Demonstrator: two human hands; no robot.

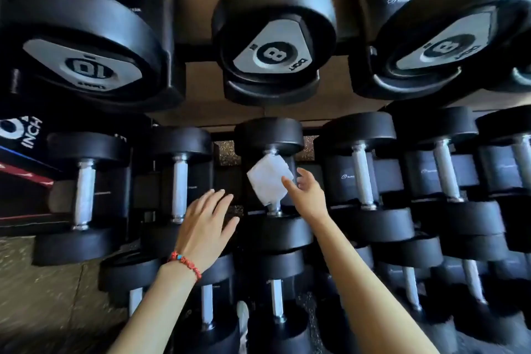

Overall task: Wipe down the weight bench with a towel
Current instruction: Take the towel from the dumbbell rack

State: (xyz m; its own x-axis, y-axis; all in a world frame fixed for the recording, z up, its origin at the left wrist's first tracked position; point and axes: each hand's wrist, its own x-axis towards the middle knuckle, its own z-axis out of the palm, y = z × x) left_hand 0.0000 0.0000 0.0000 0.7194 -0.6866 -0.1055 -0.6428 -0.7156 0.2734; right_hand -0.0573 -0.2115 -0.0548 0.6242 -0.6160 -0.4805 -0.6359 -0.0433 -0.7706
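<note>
A small folded white towel (268, 179) lies draped over the chrome handle of a black dumbbell (271, 135) on the middle shelf of a rack. My right hand (306, 194) reaches in beside the towel, fingers straight, its thumb at the towel's right edge. My left hand (205, 223), with a red bead bracelet on the wrist, hovers flat with fingers extended to the left of the towel, holding nothing. No weight bench is in view.
The dumbbell rack fills the view: large dumbbells marked 10 (83, 46) and 8 (273, 34) on the top shelf, several more on the middle (362, 172) and lower (275, 290) shelves. Speckled floor (43, 296) shows at the lower left.
</note>
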